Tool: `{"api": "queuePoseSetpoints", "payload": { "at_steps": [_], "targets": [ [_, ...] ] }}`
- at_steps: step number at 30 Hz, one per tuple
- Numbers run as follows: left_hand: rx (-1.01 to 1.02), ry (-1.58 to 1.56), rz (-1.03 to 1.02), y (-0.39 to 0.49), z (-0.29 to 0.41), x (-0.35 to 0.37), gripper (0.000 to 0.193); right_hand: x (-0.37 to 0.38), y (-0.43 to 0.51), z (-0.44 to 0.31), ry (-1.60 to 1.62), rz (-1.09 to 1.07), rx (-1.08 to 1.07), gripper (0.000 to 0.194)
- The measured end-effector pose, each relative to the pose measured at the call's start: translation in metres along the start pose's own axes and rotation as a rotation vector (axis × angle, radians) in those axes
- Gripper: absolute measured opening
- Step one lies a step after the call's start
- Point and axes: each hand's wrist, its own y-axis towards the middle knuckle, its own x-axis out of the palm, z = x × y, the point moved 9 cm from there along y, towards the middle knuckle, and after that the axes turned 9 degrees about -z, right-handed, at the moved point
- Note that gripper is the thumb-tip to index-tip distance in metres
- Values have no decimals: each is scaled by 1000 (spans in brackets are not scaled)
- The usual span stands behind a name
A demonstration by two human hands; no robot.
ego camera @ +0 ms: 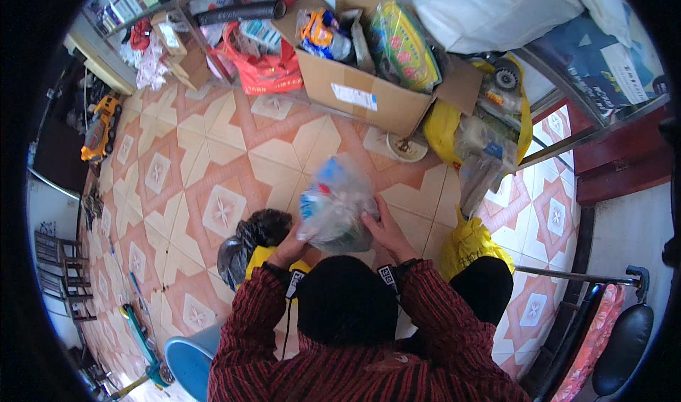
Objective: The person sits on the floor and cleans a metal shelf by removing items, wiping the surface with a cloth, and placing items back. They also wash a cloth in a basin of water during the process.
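Note:
A clear plastic bag [346, 205] is held up in front of my chest, somewhat blurred. Blue and white printing and a small red spot show on it, with something dark green near its lower part; the contents cannot be made out. My left hand [291, 245] grips the bag's lower left side. On the other side, my right hand [384, 229] clasps it with the thumb across the front. A black plastic bag [252, 242] and a yellow item [260, 258] lie beside my left wrist. Near my right knee sits a yellow plastic bag [471, 242].
Ahead stands an open cardboard box [362, 91] of packaged goods, between a red bag [266, 69] and a stuffed yellow bag [447, 131]. A white bowl [407, 149] sits on the tiled floor [223, 210]. Leftward are a toy truck [101, 128], a scooter [141, 338] and a blue bucket [191, 357].

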Motion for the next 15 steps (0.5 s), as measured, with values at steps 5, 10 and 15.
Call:
{"api": "queuePoseSetpoints", "payload": {
  "at_steps": [5, 10, 15],
  "targets": [
    [468, -191, -120, 33, 129, 25, 59, -32, 11, -214, -276, 87, -463, 79],
    [631, -439, 36, 155, 193, 25, 46, -97, -43, -319, -663, 473, -635, 74],
    [333, 25, 240, 298, 199, 14, 46, -167, -105, -287, -854, 424, -392, 64]
  ]
}}
